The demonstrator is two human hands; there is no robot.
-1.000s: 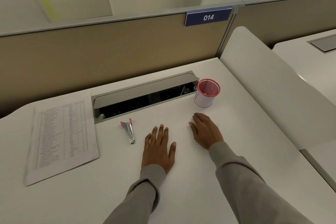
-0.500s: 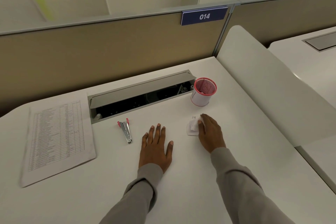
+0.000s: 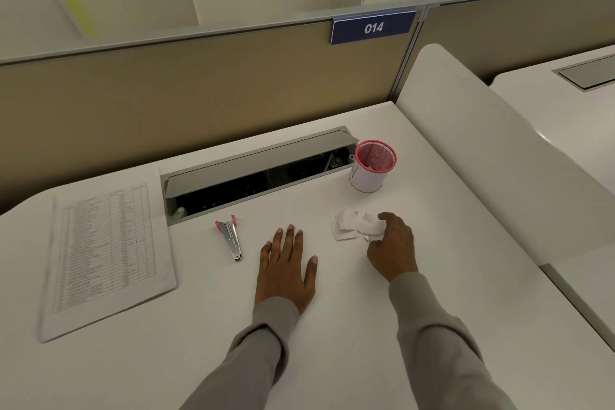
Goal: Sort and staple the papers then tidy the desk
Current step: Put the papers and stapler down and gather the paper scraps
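Note:
A stack of printed papers lies at the left of the white desk. A small metal stapler with pink ends lies near the desk's middle. My left hand rests flat on the desk with straight fingers, just right of the stapler. Crumpled white paper scraps lie in front of a pink mesh cup. My right hand curls its fingers against the right side of the scraps and touches them.
An open cable tray with a raised grey lid runs along the back of the desk. A beige partition with a blue 014 sign stands behind. A white divider panel rises on the right.
My right hand slid to the right and uncovered the crumpled scraps, which now lie spread out beside its fingers. My left hand stayed flat on the desk.

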